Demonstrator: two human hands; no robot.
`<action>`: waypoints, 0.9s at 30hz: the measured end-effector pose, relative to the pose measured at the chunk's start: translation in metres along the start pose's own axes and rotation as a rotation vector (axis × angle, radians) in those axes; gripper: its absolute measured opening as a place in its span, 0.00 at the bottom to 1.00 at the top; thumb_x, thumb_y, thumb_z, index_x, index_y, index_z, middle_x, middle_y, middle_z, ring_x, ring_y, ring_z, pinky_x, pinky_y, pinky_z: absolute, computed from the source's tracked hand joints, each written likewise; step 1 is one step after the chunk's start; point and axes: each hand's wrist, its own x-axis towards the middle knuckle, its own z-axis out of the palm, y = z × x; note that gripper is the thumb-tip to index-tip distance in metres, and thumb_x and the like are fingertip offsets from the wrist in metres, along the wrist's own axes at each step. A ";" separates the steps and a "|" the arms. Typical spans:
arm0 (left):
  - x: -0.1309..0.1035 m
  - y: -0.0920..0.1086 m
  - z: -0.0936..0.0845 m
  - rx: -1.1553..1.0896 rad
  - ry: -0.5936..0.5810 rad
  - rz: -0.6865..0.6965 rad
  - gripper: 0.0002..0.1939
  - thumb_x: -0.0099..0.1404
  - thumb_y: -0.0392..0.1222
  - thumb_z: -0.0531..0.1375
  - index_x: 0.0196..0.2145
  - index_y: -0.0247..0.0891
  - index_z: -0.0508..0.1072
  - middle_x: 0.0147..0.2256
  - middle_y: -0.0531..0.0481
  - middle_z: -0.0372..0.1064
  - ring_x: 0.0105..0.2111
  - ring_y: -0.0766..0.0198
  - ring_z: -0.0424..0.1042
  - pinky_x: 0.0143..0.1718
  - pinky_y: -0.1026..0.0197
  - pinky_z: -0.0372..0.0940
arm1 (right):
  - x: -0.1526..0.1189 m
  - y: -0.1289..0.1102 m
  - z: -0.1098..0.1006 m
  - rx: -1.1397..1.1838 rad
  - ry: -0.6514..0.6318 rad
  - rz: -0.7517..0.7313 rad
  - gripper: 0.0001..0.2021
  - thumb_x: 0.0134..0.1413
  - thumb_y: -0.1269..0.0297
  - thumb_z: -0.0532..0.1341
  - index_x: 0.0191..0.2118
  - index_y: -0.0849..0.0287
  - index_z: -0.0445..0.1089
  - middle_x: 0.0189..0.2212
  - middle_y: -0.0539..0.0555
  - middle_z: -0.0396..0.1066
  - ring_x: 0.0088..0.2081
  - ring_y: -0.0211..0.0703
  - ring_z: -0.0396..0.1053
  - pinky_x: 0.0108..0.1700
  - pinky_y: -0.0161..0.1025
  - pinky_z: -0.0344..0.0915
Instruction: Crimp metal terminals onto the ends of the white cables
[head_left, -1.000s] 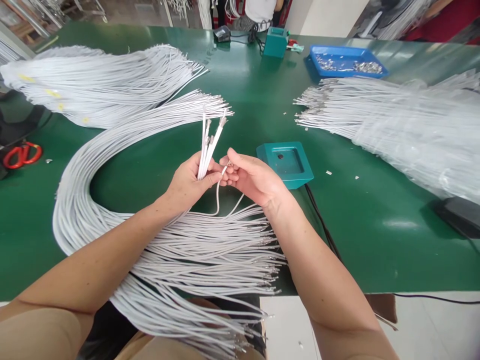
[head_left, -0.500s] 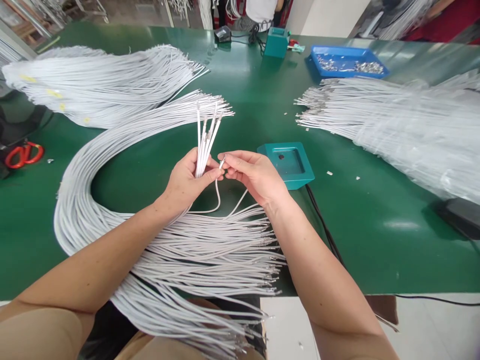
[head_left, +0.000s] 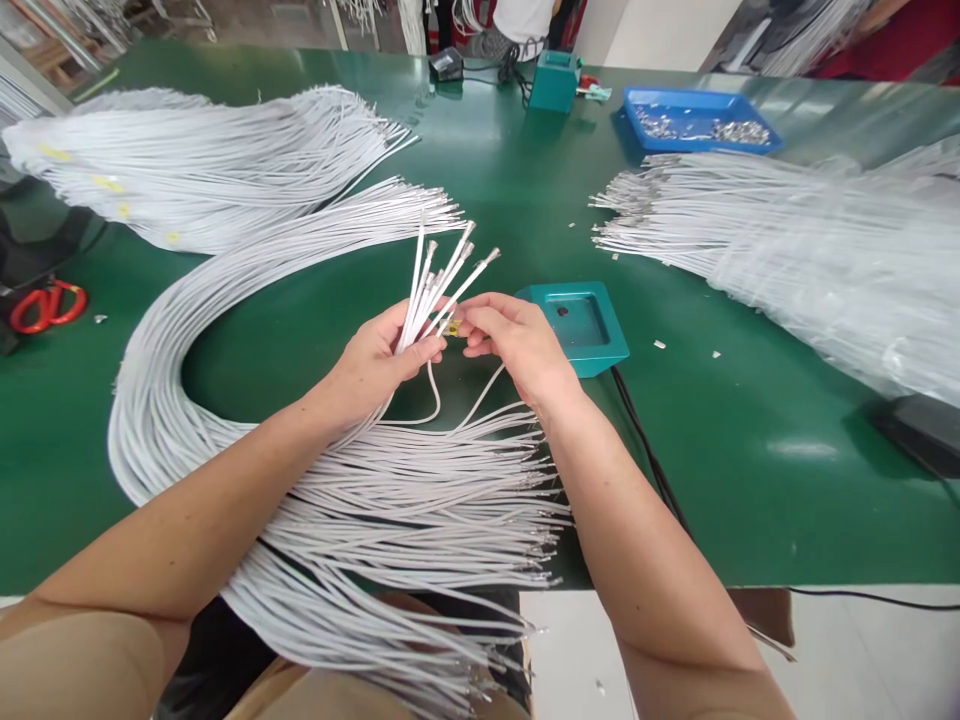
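My left hand (head_left: 386,355) is closed round a small bunch of white cables (head_left: 431,285), whose metal-tipped ends fan out above the fingers. Close beside it, my right hand (head_left: 506,335) pinches at something small and yellowish (head_left: 451,327) between the two hands; its shape is too small to make out. Below the hands lies a thick bundle of white cables (head_left: 420,490), curving round at the left with its loose ends pointing right. One thin cable loops down under my fingers.
A teal tray-like block (head_left: 589,325) with a black cord stands right of my hands. More white cables lie at back left (head_left: 225,160) and right (head_left: 810,230). Behind are a blue tray (head_left: 701,120) of metal bits and a teal box (head_left: 553,82). Red-handled scissors (head_left: 49,305) lie left.
The cable ends in my left hand have tilted right and spread out. A yellowish piece now shows between my hands, and my right hand has shifted slightly right.
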 end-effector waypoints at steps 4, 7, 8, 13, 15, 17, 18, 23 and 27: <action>0.000 0.000 0.000 -0.049 -0.011 -0.032 0.24 0.61 0.46 0.67 0.55 0.43 0.74 0.34 0.50 0.69 0.33 0.66 0.69 0.24 0.69 0.58 | 0.000 0.003 0.001 -0.125 -0.068 -0.150 0.07 0.54 0.62 0.62 0.33 0.60 0.74 0.30 0.48 0.73 0.33 0.35 0.68 0.39 0.36 0.66; 0.001 0.000 0.000 -0.125 -0.014 -0.083 0.22 0.60 0.44 0.67 0.52 0.41 0.75 0.34 0.50 0.70 0.32 0.67 0.69 0.22 0.70 0.56 | 0.000 0.009 0.004 -0.356 -0.040 -0.300 0.09 0.58 0.65 0.60 0.28 0.60 0.71 0.28 0.48 0.72 0.31 0.35 0.66 0.39 0.36 0.63; 0.002 0.000 0.000 -0.157 -0.011 -0.105 0.21 0.59 0.43 0.68 0.51 0.40 0.76 0.34 0.50 0.70 0.32 0.67 0.69 0.21 0.70 0.55 | 0.000 0.011 0.005 -0.466 -0.005 -0.368 0.10 0.60 0.66 0.58 0.28 0.60 0.70 0.28 0.49 0.71 0.31 0.36 0.65 0.38 0.37 0.62; 0.009 -0.002 -0.003 -0.283 -0.005 -0.237 0.17 0.56 0.39 0.69 0.44 0.34 0.77 0.29 0.50 0.69 0.29 0.69 0.69 0.17 0.71 0.48 | 0.001 0.020 0.006 -1.132 0.051 -0.777 0.15 0.66 0.71 0.49 0.33 0.62 0.71 0.35 0.58 0.71 0.38 0.46 0.63 0.41 0.42 0.59; 0.013 -0.004 -0.004 -0.286 0.008 -0.258 0.18 0.55 0.38 0.69 0.44 0.33 0.76 0.29 0.50 0.69 0.29 0.69 0.71 0.17 0.71 0.48 | 0.003 0.021 0.002 -1.277 0.043 -0.816 0.15 0.67 0.69 0.49 0.38 0.62 0.72 0.37 0.59 0.73 0.41 0.49 0.64 0.44 0.44 0.58; 0.017 -0.009 -0.005 -0.240 0.043 -0.248 0.21 0.55 0.38 0.69 0.47 0.34 0.74 0.30 0.50 0.71 0.29 0.67 0.74 0.18 0.71 0.50 | 0.005 0.021 -0.003 -1.366 0.107 -0.779 0.12 0.66 0.69 0.52 0.43 0.62 0.72 0.40 0.60 0.74 0.44 0.52 0.65 0.49 0.46 0.57; 0.019 -0.012 -0.005 -0.204 0.058 -0.237 0.22 0.55 0.37 0.69 0.48 0.34 0.73 0.30 0.50 0.72 0.30 0.66 0.75 0.18 0.71 0.51 | 0.007 0.021 -0.006 -1.410 0.133 -0.742 0.11 0.65 0.70 0.53 0.46 0.63 0.72 0.41 0.60 0.75 0.45 0.53 0.65 0.52 0.48 0.56; 0.026 -0.024 -0.007 -0.007 0.068 -0.199 0.24 0.56 0.39 0.67 0.51 0.37 0.71 0.31 0.49 0.74 0.33 0.61 0.79 0.18 0.71 0.54 | 0.015 0.020 -0.014 -1.539 0.067 -0.554 0.13 0.59 0.78 0.54 0.46 0.66 0.71 0.36 0.60 0.77 0.41 0.52 0.69 0.56 0.48 0.54; 0.026 -0.026 -0.006 0.088 0.070 -0.173 0.24 0.57 0.40 0.66 0.52 0.37 0.70 0.32 0.49 0.76 0.34 0.59 0.80 0.18 0.71 0.56 | 0.015 0.020 -0.014 -1.544 0.053 -0.578 0.11 0.57 0.77 0.57 0.44 0.66 0.72 0.39 0.62 0.77 0.45 0.55 0.68 0.54 0.47 0.55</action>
